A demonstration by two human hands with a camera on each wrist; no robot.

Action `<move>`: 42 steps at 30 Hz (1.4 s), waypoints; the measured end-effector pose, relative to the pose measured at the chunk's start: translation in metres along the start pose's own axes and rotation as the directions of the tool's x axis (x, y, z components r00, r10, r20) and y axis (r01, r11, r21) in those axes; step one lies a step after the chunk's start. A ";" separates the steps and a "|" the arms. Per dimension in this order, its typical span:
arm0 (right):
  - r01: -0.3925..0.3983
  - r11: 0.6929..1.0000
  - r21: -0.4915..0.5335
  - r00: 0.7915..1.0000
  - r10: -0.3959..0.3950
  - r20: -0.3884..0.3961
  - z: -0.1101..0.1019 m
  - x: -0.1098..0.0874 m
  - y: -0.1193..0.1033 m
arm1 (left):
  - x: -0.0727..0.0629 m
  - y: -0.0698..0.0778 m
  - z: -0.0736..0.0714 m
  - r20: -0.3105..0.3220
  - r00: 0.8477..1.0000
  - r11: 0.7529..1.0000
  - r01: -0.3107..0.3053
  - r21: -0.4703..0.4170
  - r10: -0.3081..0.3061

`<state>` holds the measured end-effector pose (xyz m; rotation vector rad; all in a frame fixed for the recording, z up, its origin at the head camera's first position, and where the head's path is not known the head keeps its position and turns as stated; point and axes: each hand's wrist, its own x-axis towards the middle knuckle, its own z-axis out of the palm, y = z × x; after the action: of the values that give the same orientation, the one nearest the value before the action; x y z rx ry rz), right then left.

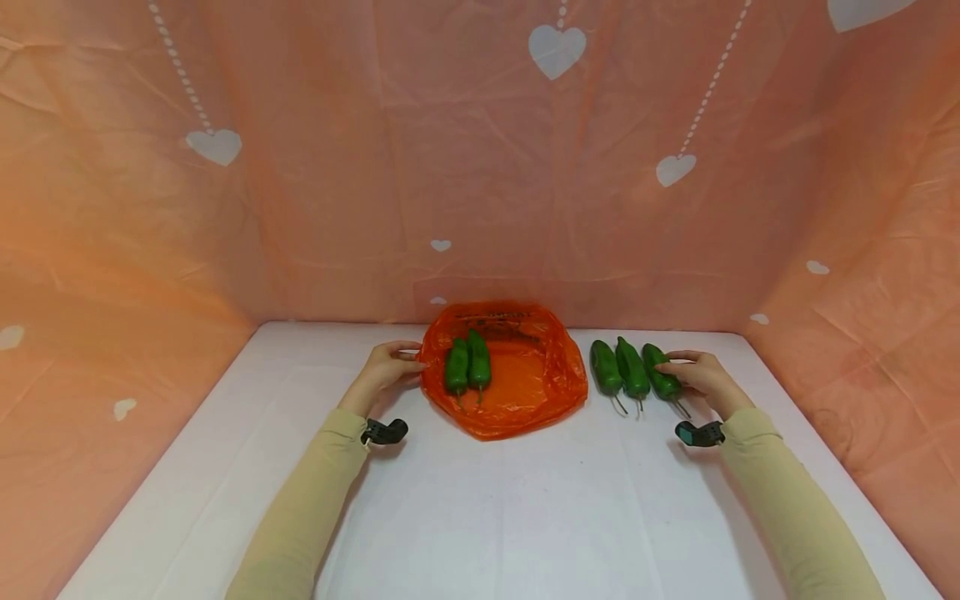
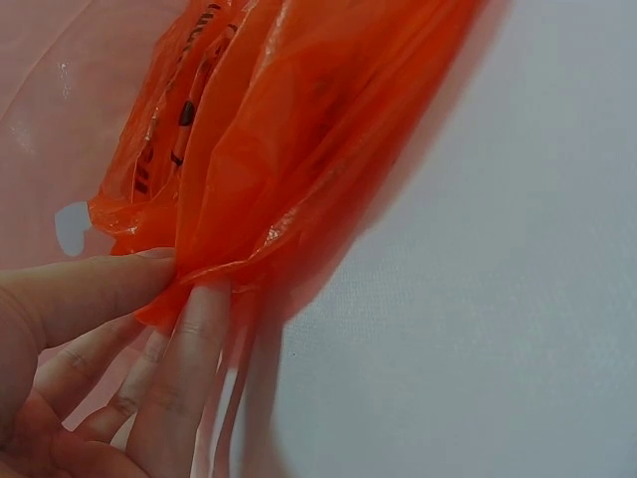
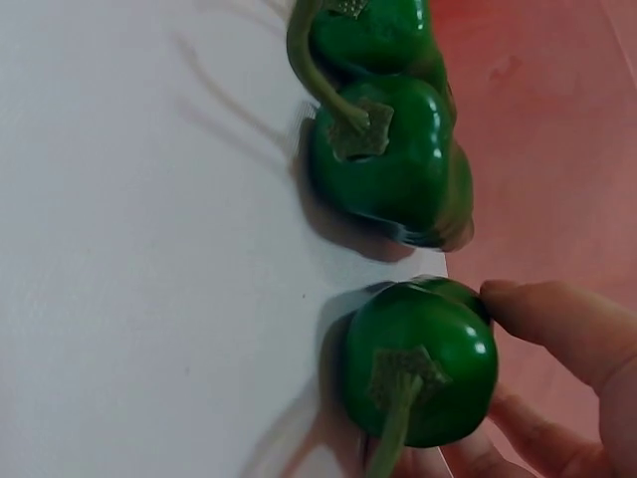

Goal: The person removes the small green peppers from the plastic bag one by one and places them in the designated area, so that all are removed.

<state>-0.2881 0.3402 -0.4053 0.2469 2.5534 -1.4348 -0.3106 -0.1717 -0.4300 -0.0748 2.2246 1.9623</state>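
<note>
An orange plastic bag [image 1: 517,421] lies spread with its mouth wide, dark print on its far wall. My left hand [image 1: 388,365] pinches the bag's left edge; the left wrist view shows the thumb and fingers [image 2: 194,339] on the gathered film. Inside the bag, on its left side, two green peppers [image 1: 478,362] rest side by side. To the right of the bag stand three more in a row, stems toward me. My right hand [image 1: 701,377] grips the rightmost green pepper [image 3: 423,339], thumb on one side and fingers curled behind it, partly hidden.
The other two peppers of the row, the left one [image 1: 606,367] and the middle one [image 1: 632,371], lie between the bag and my right hand. Orange cloth [image 1: 480,192] with white hearts walls in the white table [image 1: 495,517] at the back and both sides.
</note>
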 end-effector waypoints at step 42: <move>0.085 0.988 0.131 0.995 -0.091 0.043 -0.015 -0.017 -0.023 | 0.002 0.004 -0.003 0.035 0.999 0.999 -0.001 -0.035 0.002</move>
<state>-0.2785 0.3403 -0.3743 0.1181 2.4639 -1.6201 -0.3131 -0.1739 -0.4264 -0.0430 2.1692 1.9879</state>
